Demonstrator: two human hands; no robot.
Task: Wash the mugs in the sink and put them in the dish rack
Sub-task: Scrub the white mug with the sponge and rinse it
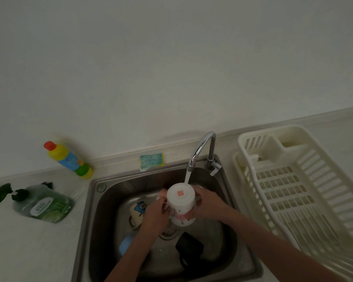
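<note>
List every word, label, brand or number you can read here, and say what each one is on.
None can be read.
White mug: red stamp on its base, too blurred.
Cream mug: blue print, illegible.
Green soap bottle: white label, too blurred.
Yellow bottle: blue label, too small.

Both forearms enter from the near edge and converge toward the centre, the right one running in long from the near right corner, the left one shorter, from near centre. Left hand (154, 217): back of hand up, fingers curled onto the left side of the mug (181, 204). Right hand (207, 203): wrapped around the mug's right side, thumb lying across its lower wall, so the mug is held base-up between the two hands.
</note>
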